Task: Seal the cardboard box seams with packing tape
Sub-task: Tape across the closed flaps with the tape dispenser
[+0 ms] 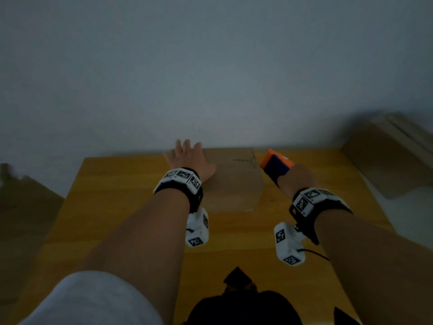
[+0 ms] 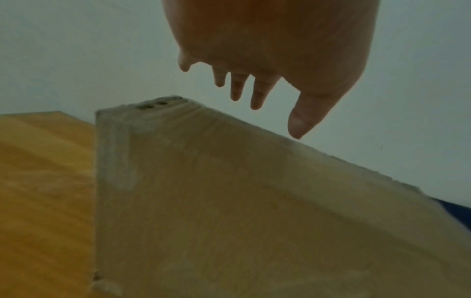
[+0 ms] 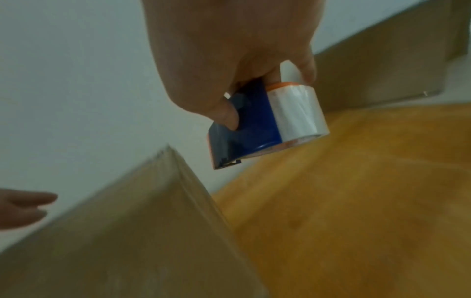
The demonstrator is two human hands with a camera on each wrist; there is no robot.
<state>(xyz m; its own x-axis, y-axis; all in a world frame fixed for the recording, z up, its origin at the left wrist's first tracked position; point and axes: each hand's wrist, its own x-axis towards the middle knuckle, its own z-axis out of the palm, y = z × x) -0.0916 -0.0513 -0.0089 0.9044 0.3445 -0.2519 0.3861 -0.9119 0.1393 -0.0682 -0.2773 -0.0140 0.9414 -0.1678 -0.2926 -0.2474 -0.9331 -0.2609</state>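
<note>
A closed brown cardboard box [image 1: 236,181] lies on the wooden table [image 1: 112,198], close to the wall. My left hand [image 1: 187,156] is spread flat over the box's left end. In the left wrist view its fingers [image 2: 237,88] are straight and sit just above the top of the box [image 2: 254,201]; whether they touch it I cannot tell. My right hand [image 1: 296,181] grips a blue and orange tape dispenser [image 1: 276,164] in the air, just right of the box. In the right wrist view the dispenser [image 3: 252,129] carries a whitish tape roll [image 3: 298,113], above the box's corner [image 3: 168,157].
A second, larger cardboard box [image 1: 389,158] stands at the table's right rear. More cardboard [image 1: 25,207] leans off the table's left side. A dark object [image 1: 241,301] lies at the near edge. The wall [image 1: 210,66] rises right behind the box.
</note>
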